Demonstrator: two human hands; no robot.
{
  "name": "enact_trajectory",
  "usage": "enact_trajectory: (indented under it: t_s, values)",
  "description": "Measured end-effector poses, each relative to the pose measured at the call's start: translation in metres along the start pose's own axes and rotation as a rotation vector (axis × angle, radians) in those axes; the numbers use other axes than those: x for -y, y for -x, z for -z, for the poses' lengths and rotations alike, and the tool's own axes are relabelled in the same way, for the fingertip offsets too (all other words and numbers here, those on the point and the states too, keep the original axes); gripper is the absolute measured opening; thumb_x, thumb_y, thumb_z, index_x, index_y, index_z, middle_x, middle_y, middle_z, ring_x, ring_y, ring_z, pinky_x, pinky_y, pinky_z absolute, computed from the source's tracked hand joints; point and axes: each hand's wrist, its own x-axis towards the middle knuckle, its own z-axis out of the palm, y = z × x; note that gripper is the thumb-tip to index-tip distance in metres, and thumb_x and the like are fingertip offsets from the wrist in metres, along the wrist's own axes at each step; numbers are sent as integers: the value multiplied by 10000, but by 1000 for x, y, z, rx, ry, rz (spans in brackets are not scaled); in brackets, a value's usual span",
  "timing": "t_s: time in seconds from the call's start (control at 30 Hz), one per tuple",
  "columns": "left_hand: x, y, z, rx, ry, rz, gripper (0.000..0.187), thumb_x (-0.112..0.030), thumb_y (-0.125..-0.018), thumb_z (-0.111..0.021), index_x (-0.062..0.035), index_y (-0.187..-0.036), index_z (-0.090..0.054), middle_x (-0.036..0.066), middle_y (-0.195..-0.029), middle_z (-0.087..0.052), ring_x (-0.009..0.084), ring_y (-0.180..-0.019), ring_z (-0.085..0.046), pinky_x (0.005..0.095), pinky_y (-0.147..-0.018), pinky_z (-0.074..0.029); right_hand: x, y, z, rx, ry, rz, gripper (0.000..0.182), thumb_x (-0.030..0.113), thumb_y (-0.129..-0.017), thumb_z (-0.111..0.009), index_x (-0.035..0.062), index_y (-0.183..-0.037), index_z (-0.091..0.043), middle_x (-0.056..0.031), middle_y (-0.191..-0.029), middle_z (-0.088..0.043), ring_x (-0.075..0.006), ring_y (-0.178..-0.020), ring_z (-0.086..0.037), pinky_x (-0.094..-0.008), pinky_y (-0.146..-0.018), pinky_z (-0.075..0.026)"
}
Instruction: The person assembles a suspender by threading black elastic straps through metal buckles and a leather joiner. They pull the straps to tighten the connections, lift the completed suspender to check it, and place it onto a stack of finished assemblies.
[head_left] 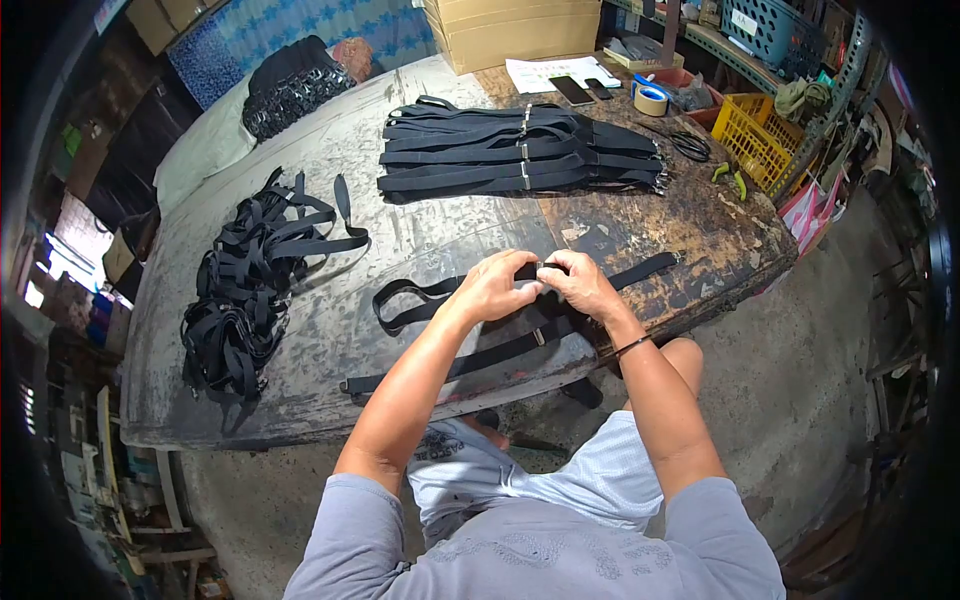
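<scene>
Both my hands are at the middle of the table's near side, closed on a black strap [645,269]. My left hand [490,286] pinches it from the left, and my right hand [582,287] pinches it close by, around a small metal piece partly hidden by the fingers. To the left the strap bends into a loop; its other end, with metal fittings, runs out to the right. A second black strap [490,353] with a metal slider [539,337] lies nearer the table edge, partly under my forearms.
A tangled heap of black straps [240,290] lies on the left of the table [330,345]. Behind my hands is a neat stack of straps [480,160]. Toward the back right are phones [572,90], blue and cream tape rolls [650,99], yellow-handled pliers [737,182] and a yellow basket [752,140].
</scene>
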Motion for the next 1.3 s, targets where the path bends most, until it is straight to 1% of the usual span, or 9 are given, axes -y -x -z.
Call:
enact_trajectory:
  t_s: [0.13, 0.4, 0.53, 0.67, 0.73, 0.8, 0.97, 1.1, 1.3]
  values:
    - [0, -6, 7, 205, 275, 336, 353, -161, -898, -557, 12, -1197, -630, 225, -1083, -697, 337, -1017, -682, 381, -877, -519, -5, 1, -7, -48, 62, -3, 304, 277, -848, -671, -16, -930, -668, -155, -881, -645, -273, -831, -643, -371, -742, -486]
    - [-26, 1, -22, -79, 32, 477, 276, -202, -882, -557, 2, -1022, -677, 188, -866, -722, 341, -896, -712, 417, -812, -534, 0, 0, -20, -226, 342, 50, 294, 296, -853, -642, 8, -903, -666, -198, -924, -657, -396, -923, -634, -451, -810, -497]
    - [-27, 3, -28, -129, 118, 528, 276, -216, -873, -561, 8, -987, -676, 172, -811, -721, 329, -856, -717, 416, -797, -535, -2, 0, -18, -278, 495, 116, 292, 305, -868, -629, 20, -924, -667, -198, -947, -660, -403, -940, -628, -465, -827, -493]
    - [-16, -1, -8, 45, 371, 568, 316, -206, -878, -559, 40, -1048, -662, 160, -775, -719, 216, -808, -719, 350, -758, -541, -5, 0, -8, -74, 269, 9, 323, 322, -887, -612, 13, -965, -665, -205, -1003, -664, -396, -980, -631, -450, -850, -496]
    - [-17, -1, -4, 64, 349, 557, 312, -205, -877, -555, 36, -1038, -669, 154, -774, -720, 212, -804, -717, 349, -755, -540, -5, 1, -6, -37, 191, 53, 284, 250, -887, -637, -27, -946, -643, -161, -872, -628, -262, -814, -627, -373, -739, -487]
    - [-16, -2, -3, 85, 328, 541, 308, -204, -876, -551, 32, -1028, -677, 148, -774, -721, 209, -800, -715, 349, -752, -539, -8, 0, -6, -28, 233, 74, 284, 248, -888, -630, -27, -956, -643, -170, -888, -634, -281, -829, -633, -381, -747, -490]
    - [-17, 0, -9, 52, 124, 500, 293, -239, -868, -570, -12, -978, -720, 178, -794, -717, 319, -819, -717, 413, -771, -541, -8, -2, -9, -23, 375, 141, 276, 248, -898, -597, -17, -961, -633, -212, -937, -641, -395, -910, -632, -439, -781, -497]
    - [-29, 1, -18, -67, -62, 484, 287, -272, -858, -609, -21, -946, -716, 246, -859, -695, 433, -876, -672, 508, -803, -526, -6, 5, -20, -125, 459, 180, 234, 254, -906, -553, 29, -906, -615, -191, -944, -648, -403, -959, -606, -501, -850, -451]
    - [-25, 0, -37, -138, -147, 420, 236, -238, -878, -583, -18, -892, -667, 256, -845, -687, 451, -833, -666, 537, -774, -521, -20, 1, -27, -185, 495, 213, 179, 211, -894, -541, 39, -909, -592, -183, -934, -632, -397, -951, -598, -516, -849, -436]
